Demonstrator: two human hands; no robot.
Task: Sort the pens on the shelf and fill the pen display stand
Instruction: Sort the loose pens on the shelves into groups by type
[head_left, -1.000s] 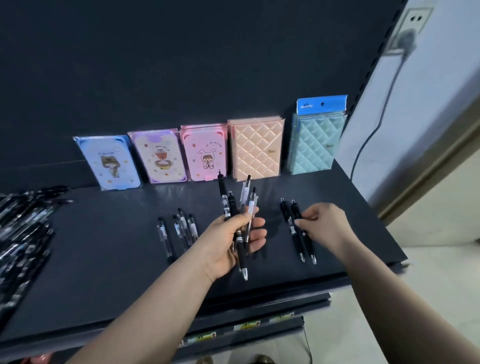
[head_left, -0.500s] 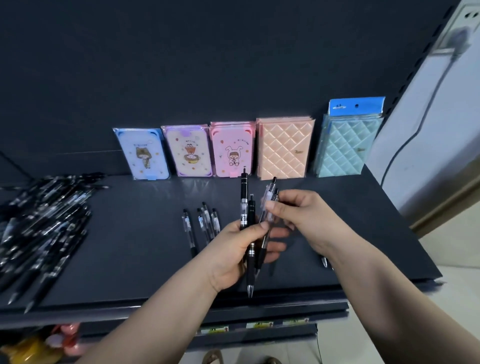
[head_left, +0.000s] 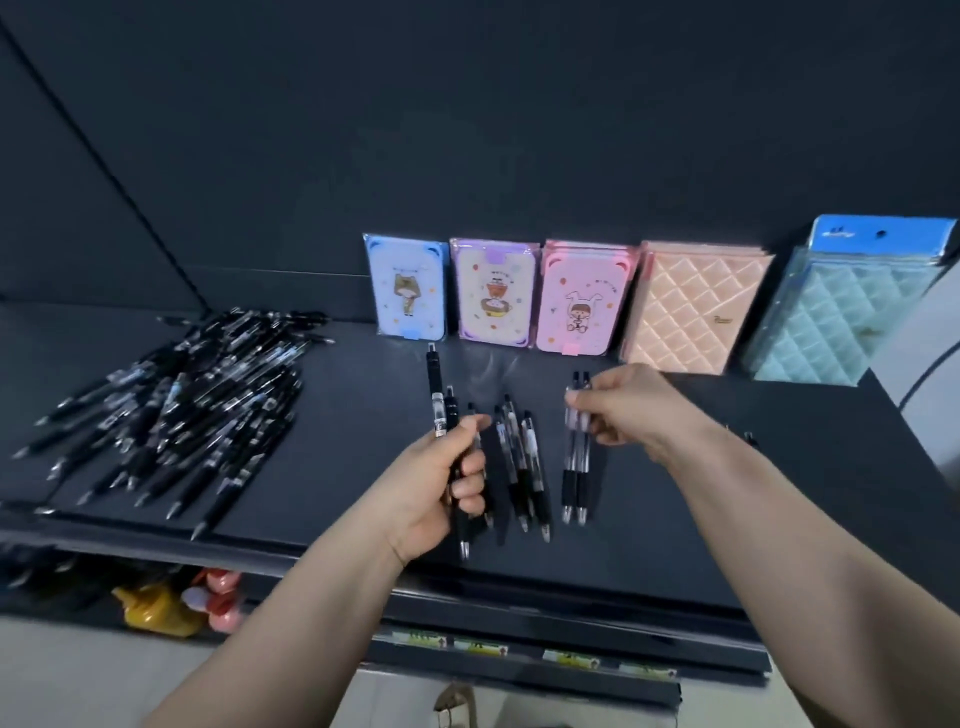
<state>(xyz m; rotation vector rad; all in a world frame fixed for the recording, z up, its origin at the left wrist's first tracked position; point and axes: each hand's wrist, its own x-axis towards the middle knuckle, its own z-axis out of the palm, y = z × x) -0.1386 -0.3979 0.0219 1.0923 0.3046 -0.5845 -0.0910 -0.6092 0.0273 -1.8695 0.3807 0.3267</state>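
Illumination is dim and soft. The dark shelf (head_left: 337, 395) and back panel (head_left: 467, 130) absorb most light; the pale wall (head_left: 935, 322) at the right edge is brightest. The notebooks (head_left: 696, 306) show mild wrapper glare and cast faint reflections on the shelf. The pen pile (head_left: 171, 410) and the lower left corner are motion-blurred. Straight lines bow near the frame edges. Shadows are weak and diffuse.
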